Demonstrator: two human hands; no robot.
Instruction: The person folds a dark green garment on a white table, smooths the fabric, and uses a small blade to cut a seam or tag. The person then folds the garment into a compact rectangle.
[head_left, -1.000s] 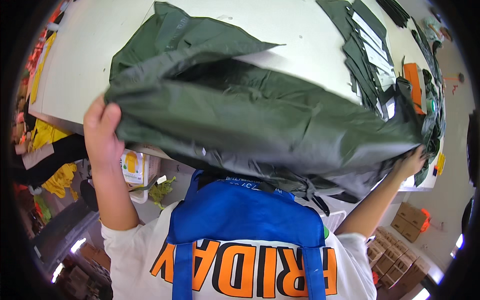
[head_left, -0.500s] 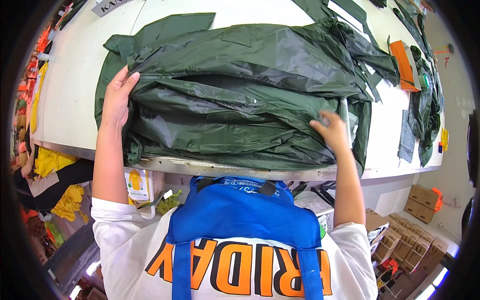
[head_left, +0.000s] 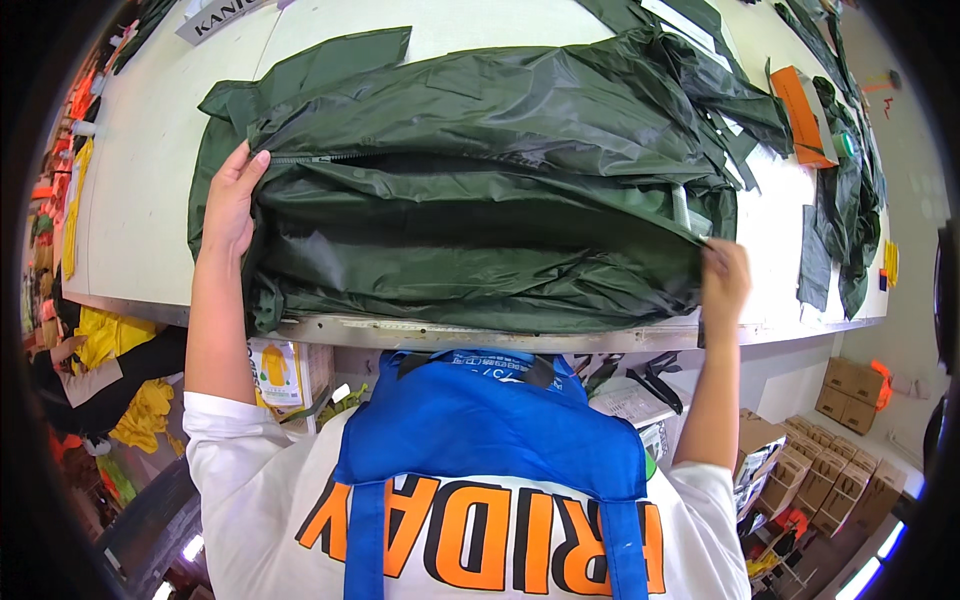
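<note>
From afar I see the dark green garment (head_left: 470, 205) on the counter (head_left: 765, 235), between the well-separated left hand (head_left: 230, 205) and right hand (head_left: 726, 277). The left pinches its end beside the zipper (head_left: 305, 159); the right grips its right-hand edge.

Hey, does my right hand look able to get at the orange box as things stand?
Probably yes, once freed: your right hand seems to grip the edge of the green jacket, but white tabletop shows between it and the orange box.
</note>
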